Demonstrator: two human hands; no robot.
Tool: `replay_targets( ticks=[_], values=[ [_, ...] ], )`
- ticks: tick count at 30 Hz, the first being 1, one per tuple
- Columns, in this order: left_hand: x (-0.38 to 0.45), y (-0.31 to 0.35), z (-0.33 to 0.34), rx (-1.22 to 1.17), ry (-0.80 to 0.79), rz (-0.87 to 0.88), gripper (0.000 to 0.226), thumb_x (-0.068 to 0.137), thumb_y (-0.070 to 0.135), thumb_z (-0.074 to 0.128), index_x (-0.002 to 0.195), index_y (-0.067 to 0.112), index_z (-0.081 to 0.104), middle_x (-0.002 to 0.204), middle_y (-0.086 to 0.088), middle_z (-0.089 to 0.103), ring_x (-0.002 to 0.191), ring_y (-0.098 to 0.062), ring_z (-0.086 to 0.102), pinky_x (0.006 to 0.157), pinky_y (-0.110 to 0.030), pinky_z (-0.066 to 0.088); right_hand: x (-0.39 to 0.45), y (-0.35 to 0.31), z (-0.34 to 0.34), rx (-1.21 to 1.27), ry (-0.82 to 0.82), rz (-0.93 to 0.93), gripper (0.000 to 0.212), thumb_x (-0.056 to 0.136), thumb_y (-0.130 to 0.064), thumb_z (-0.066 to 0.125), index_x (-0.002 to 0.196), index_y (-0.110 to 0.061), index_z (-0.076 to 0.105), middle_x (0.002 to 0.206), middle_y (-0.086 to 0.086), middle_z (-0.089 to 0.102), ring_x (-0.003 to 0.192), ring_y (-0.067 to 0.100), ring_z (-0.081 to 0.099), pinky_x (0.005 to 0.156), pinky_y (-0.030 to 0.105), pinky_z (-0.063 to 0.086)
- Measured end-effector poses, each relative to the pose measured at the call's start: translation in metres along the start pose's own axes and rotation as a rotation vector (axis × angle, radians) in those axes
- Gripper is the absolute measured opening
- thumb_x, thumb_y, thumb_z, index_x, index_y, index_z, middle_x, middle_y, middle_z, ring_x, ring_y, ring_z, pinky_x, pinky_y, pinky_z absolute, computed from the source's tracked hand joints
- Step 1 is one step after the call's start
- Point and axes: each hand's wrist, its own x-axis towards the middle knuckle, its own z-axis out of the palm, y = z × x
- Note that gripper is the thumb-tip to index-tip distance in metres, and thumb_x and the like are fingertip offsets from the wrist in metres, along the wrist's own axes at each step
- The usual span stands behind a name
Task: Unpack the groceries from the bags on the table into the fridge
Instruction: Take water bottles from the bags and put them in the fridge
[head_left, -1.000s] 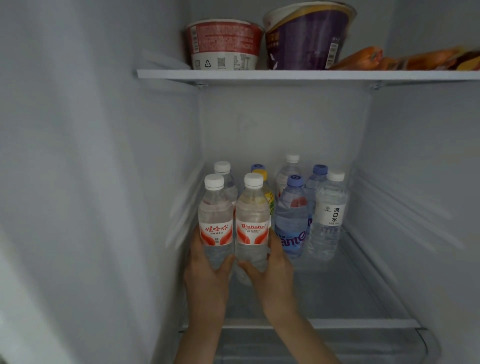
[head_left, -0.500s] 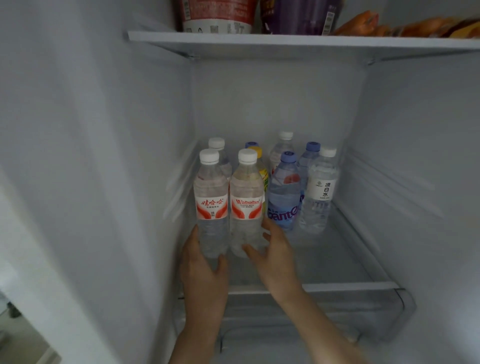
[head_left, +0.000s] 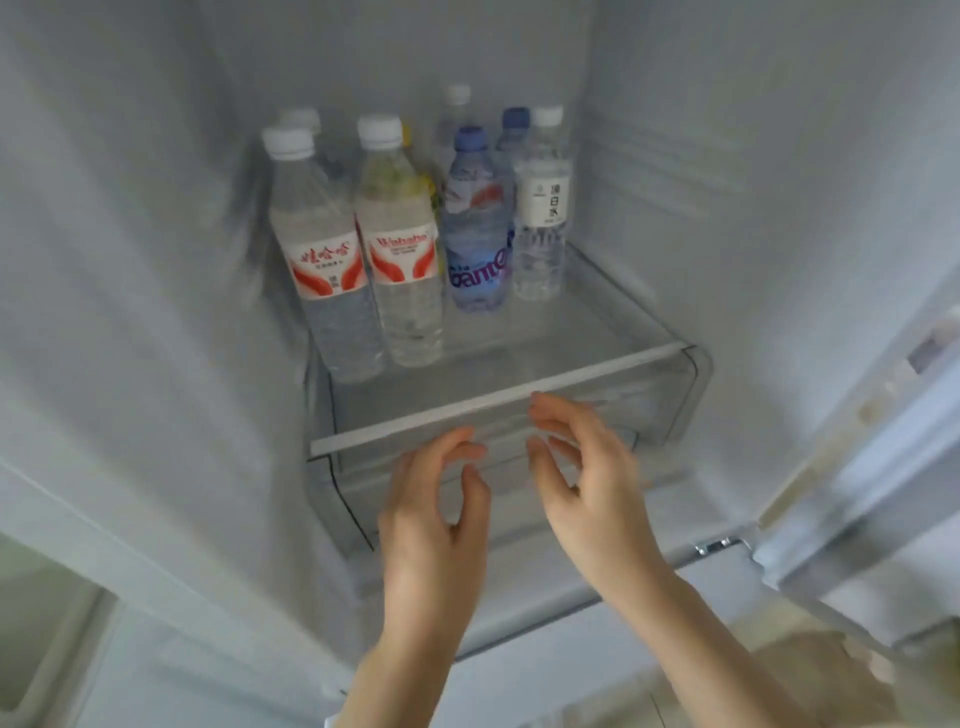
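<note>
Both hands are observed in front of the lower fridge shelf (head_left: 498, 402), clear of the bottles. The left hand (head_left: 436, 499) is held with fingers loosely curved and thumb apart; nothing is held or touched. The right hand (head_left: 587, 467) is likewise relaxed and part spread, fingers bent toward the left hand, with nothing gripped. A gap is seen between the two hands.

The task's goods are noted on the shelf: two red-labelled water bottles, one at the front left (head_left: 322, 254) and one just beside it (head_left: 402, 249), standing upright and touching or very nearly so. A blue-labelled bottle (head_left: 475, 223) and a white-labelled bottle (head_left: 543, 208) stand to their right, with further bottles behind, partly hidden. All appear upright. The right front part of the shelf is seen bare of goods. A clear drawer (head_left: 670, 395) sits below the shelf edge, and the open fridge door (head_left: 883, 467) is seen at right.

The step in hand is judged to be the release after placement. To be done well, the hands should be drawn straight back and low, so that the front bottles are not clipped; these stand near the shelf lip and, being tall and narrow, may be expected to topple if brushed. The row should be checked for steadiness before departure. The bags and table are not in view, so the remaining quantity cannot be assessed. It is recommended that the next items be set in the free space at right, rather than stacked against the front pair
</note>
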Motion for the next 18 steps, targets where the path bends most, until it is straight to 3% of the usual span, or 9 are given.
replay_targets(
  ticks=[2,6,12,18],
  values=[
    [-0.019,-0.002,0.005,-0.016,-0.074,0.016,0.027,0.087,0.024,0.052,0.111,0.031,0.061,0.100,0.014,0.068,0.100,0.001,0.062,0.084,-0.014,0.045,-0.027,0.003,-0.016,-0.031,0.030,0.021,0.034,0.089,-0.023,0.052,0.120,-0.010,0.059,0.110,-0.001,0.065,0.106,0.010,0.062,0.091,0.035,0.052],
    [-0.063,-0.007,0.023,-0.004,-0.288,0.036,0.025,0.091,0.013,0.058,0.112,0.027,0.063,0.098,0.014,0.068,0.098,0.003,0.062,0.074,-0.022,0.051,-0.086,0.015,-0.050,-0.121,0.052,0.132,0.036,0.091,-0.028,0.049,0.120,-0.009,0.058,0.108,0.000,0.066,0.106,0.007,0.062,0.091,0.033,0.051],
    [-0.136,0.007,0.043,-0.115,-0.635,-0.018,0.035,0.089,0.001,0.059,0.105,0.032,0.062,0.091,0.015,0.070,0.094,-0.008,0.067,0.087,-0.018,0.049,-0.190,0.019,-0.107,-0.277,0.104,0.413,0.033,0.094,-0.025,0.050,0.125,-0.015,0.056,0.105,-0.009,0.067,0.101,0.001,0.061,0.097,0.020,0.045],
    [-0.207,0.036,0.070,-0.098,-0.979,0.073,0.033,0.090,0.010,0.060,0.099,0.042,0.058,0.088,0.021,0.069,0.090,0.003,0.065,0.084,-0.011,0.050,-0.291,0.010,-0.164,-0.307,0.268,0.693,0.028,0.095,-0.021,0.054,0.123,-0.026,0.056,0.104,-0.018,0.065,0.105,-0.003,0.059,0.099,0.019,0.043]
  ],
)
